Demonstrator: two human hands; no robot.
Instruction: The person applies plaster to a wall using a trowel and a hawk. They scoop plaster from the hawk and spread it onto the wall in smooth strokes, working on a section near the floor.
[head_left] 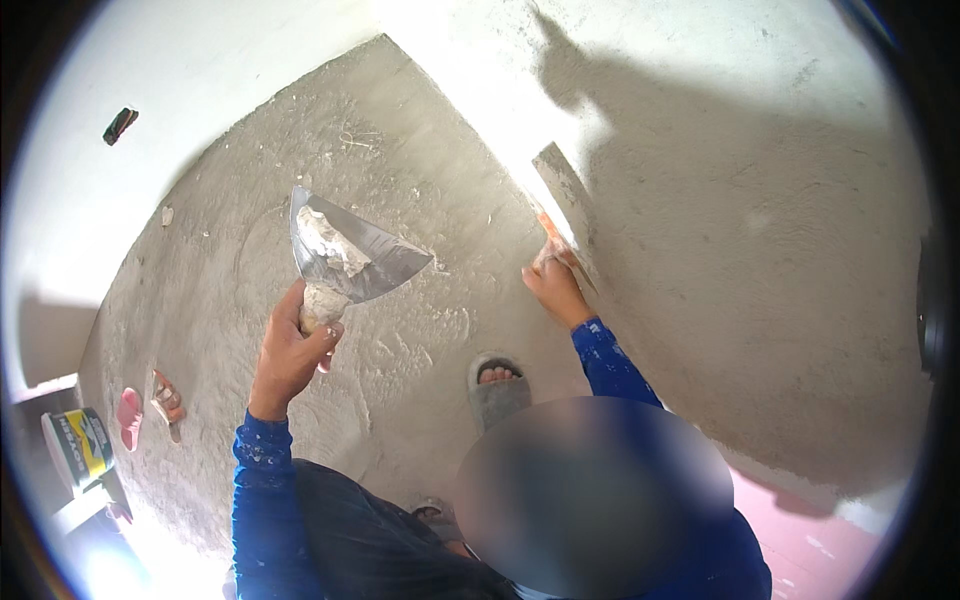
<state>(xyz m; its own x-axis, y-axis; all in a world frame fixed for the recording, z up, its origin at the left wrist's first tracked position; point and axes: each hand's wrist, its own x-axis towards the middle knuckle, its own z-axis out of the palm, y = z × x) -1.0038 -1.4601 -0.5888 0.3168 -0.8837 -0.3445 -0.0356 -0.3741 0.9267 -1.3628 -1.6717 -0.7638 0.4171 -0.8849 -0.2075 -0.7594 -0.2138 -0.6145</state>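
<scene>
My left hand (290, 355) grips the handle of a wide steel putty knife (375, 262), whose triangular blade carries a lump of off-white compound (330, 240). My right hand (555, 288) is closed on the orange handle of a long, flat trowel (560, 175). The trowel's blade stands on edge along the plastered wall (740, 220) at right, close to its lit lower edge; whether it touches the surface I cannot tell. A grey sandal (500, 405) on my foot shows between my arms.
Rough grey floor (400, 150) meets white wall (200, 60) at upper left, which has a small dark opening (120, 125). At lower left lie pink slippers (130, 418) and another hand tool (170, 405), near a labelled bucket (75, 450). Pink surface (800, 520) shows at lower right.
</scene>
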